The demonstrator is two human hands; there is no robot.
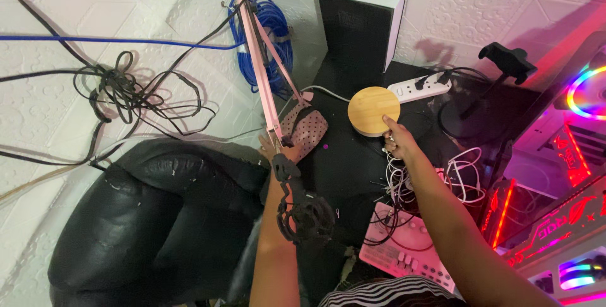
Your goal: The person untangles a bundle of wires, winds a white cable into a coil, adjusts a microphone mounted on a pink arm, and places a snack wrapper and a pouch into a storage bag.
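Observation:
My right hand [396, 139] reaches over a black desk [344, 168] and its fingertip touches the near edge of a round wooden disc [374, 110]. My left hand [282, 150] grips the lower end of a pink jointed boom arm [262, 73], beside a dotted pink pouch [305, 127]. A black microphone shock mount [305, 215] hangs in front of my left forearm and hides part of it.
A black and white speaker box [360, 23] stands at the desk's back by a white power strip [420, 88]. Tangled white cables [461, 177], a pink audio mixer [404, 253], a black phone stand [505, 60], a black leather chair [145, 218], and a lit computer case [562, 174].

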